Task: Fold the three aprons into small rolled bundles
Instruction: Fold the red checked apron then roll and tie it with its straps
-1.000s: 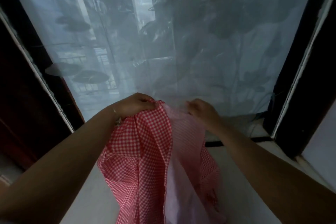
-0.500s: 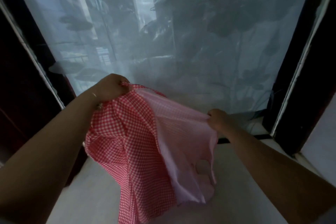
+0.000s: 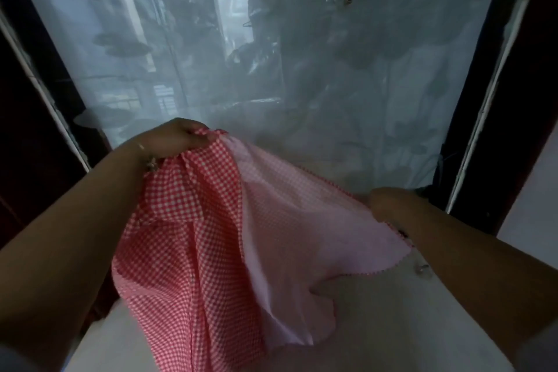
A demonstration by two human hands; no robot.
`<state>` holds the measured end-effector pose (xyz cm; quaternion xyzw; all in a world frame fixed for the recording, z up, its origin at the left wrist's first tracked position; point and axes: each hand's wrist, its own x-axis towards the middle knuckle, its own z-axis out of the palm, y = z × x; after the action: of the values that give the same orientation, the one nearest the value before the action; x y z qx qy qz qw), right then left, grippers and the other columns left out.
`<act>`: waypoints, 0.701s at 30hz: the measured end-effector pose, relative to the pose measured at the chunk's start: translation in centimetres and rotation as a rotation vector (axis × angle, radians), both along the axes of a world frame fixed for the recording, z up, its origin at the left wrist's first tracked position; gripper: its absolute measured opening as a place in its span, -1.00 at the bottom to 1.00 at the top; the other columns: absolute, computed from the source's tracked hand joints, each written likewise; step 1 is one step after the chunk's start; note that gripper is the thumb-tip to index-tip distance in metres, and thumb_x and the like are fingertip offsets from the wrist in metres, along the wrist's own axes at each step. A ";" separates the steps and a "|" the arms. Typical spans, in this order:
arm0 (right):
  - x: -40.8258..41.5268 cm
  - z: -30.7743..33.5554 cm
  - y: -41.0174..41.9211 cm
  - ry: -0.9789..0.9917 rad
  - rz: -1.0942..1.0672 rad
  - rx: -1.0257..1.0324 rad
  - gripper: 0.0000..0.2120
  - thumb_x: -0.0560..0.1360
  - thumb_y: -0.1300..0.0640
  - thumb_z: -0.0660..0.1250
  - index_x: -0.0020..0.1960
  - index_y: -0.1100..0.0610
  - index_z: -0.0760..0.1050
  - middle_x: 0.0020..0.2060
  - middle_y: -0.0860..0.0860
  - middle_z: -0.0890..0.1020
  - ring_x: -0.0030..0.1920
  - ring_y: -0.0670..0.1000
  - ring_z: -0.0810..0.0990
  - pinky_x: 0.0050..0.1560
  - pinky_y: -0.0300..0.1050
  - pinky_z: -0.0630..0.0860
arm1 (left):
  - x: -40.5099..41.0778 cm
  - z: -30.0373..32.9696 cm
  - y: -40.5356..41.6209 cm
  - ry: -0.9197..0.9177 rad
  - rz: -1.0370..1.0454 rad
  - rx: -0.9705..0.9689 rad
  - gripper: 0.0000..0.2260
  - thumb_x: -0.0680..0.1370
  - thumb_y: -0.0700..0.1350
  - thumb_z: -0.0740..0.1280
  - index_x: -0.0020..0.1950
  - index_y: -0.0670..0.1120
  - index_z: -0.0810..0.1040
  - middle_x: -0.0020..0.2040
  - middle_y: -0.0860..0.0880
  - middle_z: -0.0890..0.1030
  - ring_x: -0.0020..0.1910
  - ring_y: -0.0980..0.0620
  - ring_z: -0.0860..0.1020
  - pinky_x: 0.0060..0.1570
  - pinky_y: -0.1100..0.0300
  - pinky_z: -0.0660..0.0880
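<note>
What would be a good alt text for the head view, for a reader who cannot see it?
Two bare hands hold a red-and-white checked apron spread in the air, the left hand gripping one edge higher up and the right hand holding the opposite edge lower down. Its paler underside faces the camera. Behind hangs a sheer curtain over a window, and a pale surface lies below.

Setting appeared domestic: a sheer curtain (image 3: 302,69) hung across a window, set in a dark frame (image 3: 495,118), with a pale counter (image 3: 392,326) below it. Room type undetermined.
</note>
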<state>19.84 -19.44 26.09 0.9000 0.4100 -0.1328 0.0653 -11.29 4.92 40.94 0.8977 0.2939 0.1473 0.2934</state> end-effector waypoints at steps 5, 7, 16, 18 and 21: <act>-7.2 0.4 4.7 0.220 0.230 0.933 -0.78 0.51 0.01 0.33 -0.05 0.17 0.57 -0.05 0.13 0.57 0.02 0.10 0.55 0.07 0.01 0.48 | 2.4 -1.4 -2.9 -0.014 -0.165 -0.004 -0.82 0.50 0.06 0.36 -0.08 0.00 0.68 -0.13 0.05 0.69 -0.13 0.13 0.65 -0.03 0.23 0.49; -10.5 1.6 6.1 0.365 0.350 1.104 -0.75 0.44 -0.04 0.41 -0.08 0.16 0.61 0.05 0.15 0.56 0.13 0.09 0.51 0.19 -0.02 0.43 | 3.3 -1.5 -3.5 0.020 -0.202 0.024 -0.86 0.50 0.05 0.37 -0.12 0.03 0.67 -0.17 0.09 0.69 -0.15 0.15 0.64 -0.07 0.26 0.48; -14.4 4.4 7.0 0.542 0.389 1.089 -0.80 0.54 0.16 0.27 -0.09 0.32 0.52 -0.09 0.22 0.53 -0.12 0.07 0.52 -0.08 -0.04 0.43 | 4.5 -1.2 -3.8 0.165 -0.267 0.166 -0.71 0.55 0.06 0.32 -0.15 -0.15 0.64 -0.22 -0.07 0.64 -0.26 0.17 0.55 -0.06 0.21 0.50; -13.6 4.3 7.3 0.478 0.390 1.030 -0.82 0.51 0.17 0.28 -0.22 0.24 0.53 -0.14 0.17 0.51 -0.13 0.05 0.51 -0.06 0.01 0.43 | 4.1 -1.3 -3.5 0.185 -0.244 0.154 -0.62 0.55 0.14 0.28 -0.15 -0.18 0.61 -0.22 -0.11 0.63 -0.25 0.10 0.55 -0.06 0.19 0.49; -12.7 5.3 7.0 0.486 0.390 1.025 -0.79 0.47 0.18 0.33 -0.32 -0.03 0.48 -0.10 -0.02 0.45 -0.14 -0.19 0.45 -0.06 -0.31 0.36 | 3.7 -1.4 -3.2 0.211 -0.211 0.062 -0.61 0.56 0.21 0.18 -0.02 -0.05 0.64 -0.10 0.01 0.67 -0.10 0.08 0.62 0.03 0.20 0.50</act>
<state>7.11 -12.41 31.36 0.6687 0.5827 -0.1059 -0.4495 -7.59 1.74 39.57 0.9428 0.2222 0.0295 0.2468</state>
